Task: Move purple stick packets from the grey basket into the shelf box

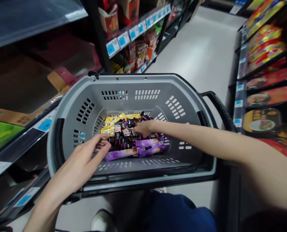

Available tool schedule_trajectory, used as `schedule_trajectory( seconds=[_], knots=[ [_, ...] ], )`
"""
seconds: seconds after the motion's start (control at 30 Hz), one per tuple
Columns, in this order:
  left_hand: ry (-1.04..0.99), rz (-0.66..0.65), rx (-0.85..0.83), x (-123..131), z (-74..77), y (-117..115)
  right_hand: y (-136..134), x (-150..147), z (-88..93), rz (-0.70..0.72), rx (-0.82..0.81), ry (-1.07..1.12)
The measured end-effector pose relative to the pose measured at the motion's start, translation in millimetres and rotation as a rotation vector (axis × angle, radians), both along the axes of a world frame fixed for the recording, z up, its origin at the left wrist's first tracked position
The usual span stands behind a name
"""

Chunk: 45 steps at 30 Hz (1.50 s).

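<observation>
A grey plastic shopping basket point(133, 79) holds several small snack packets. Yellow packets point(113, 120) lie along its far left side, black packets point(125, 138) fill the middle, and purple packets point(122, 154) lie along the near side. My right hand point(144, 128) reaches in from the right, its bent fingers closed on a black packet in the middle; the fingertips are partly hidden. My left hand point(90, 158) hangs over the basket's near left, thumb and fingers apart, beside the black and purple packets and holding nothing.
Store shelves point(46, 124) with price labels run close along the left. More shelves point(240, 87) with bagged and boxed goods line the right. A black basket handle point(218, 106) juts out at the right. Pale floor point(194, 45) stretches ahead; a shoe point(102, 222) shows below.
</observation>
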<state>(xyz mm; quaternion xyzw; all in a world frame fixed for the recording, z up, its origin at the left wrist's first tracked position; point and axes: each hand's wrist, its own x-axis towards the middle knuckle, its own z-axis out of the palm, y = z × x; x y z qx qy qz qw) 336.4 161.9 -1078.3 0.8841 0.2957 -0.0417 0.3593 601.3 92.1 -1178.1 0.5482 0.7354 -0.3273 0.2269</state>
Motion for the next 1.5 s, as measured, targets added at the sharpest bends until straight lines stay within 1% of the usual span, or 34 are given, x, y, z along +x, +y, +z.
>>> schedule_trajectory(
  seconds=[0.13,0.3,0.43,0.53,0.63,0.73,0.83,1.0,1.17,1.23,1.37,1.43,1.5],
  knots=[
    [0.027,0.005,0.02,1,2.1,-2,-3,-4,-4.5,0.021,-0.042,-0.021],
    [0.004,-0.005,0.033,2,3.3,-3,0,-6,-9.5,0.05,-0.001,0.044],
    [-0.022,-0.016,0.04,2,2.5,-4,0,-14,-10.2,0.098,-0.013,-0.014],
    [-0.024,-0.022,0.049,1,2.2,-5,-2,-18,-13.9,0.155,0.026,-0.042],
    [-0.024,-0.029,0.054,1,2.9,-5,-3,-17,-19.9,0.177,0.056,-0.038],
    [-0.04,-0.027,0.059,1,3.6,-5,-4,-16,-24.3,0.168,0.07,-0.016],
    [-0.039,-0.031,0.057,1,4.4,-6,-5,-16,-23.3,0.162,0.076,-0.011],
    [-0.03,-0.032,0.042,2,6.5,-6,-4,-18,-10.4,0.161,0.077,-0.003],
    [-0.015,-0.027,0.006,2,7.0,-5,1,-17,1.1,0.095,0.107,0.123],
    [-0.021,-0.024,0.006,2,6.1,-5,2,-15,1.1,0.045,0.108,0.172],
    [-0.024,-0.029,-0.001,1,4.4,-4,5,-11,-5.5,-0.033,0.048,0.246],
    [-0.02,-0.032,0.0,1,4.1,-4,5,-8,-7.9,-0.043,0.023,0.247],
    [-0.019,-0.033,0.006,1,4.0,-4,4,-7,-7.0,-0.035,0.008,0.201]
  ],
)
